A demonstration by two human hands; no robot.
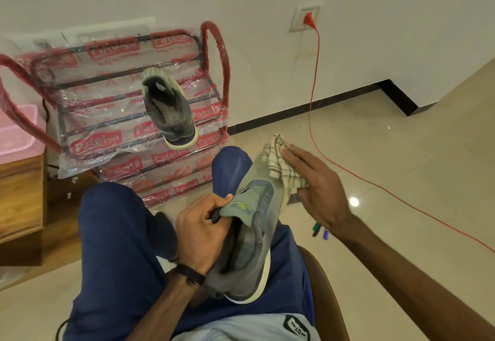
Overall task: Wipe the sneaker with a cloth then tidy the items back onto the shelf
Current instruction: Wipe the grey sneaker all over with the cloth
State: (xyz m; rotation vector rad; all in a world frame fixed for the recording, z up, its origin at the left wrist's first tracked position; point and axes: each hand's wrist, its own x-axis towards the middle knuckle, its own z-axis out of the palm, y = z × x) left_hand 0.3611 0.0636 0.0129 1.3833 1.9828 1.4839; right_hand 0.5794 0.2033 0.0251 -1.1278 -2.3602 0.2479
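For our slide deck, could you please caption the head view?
Seated person's left hand grips sneaker on lap while right hand presses checked cloth to its toe.

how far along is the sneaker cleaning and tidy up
Done: one sneaker already sits on the shoe rack. In hand: the left hand grips the tongue of the second sneaker on the lap, while the right hand presses the checked cloth onto its toe, so wiping is underway. Left: finishing the wipe, then shelving this sneaker and the cloth.
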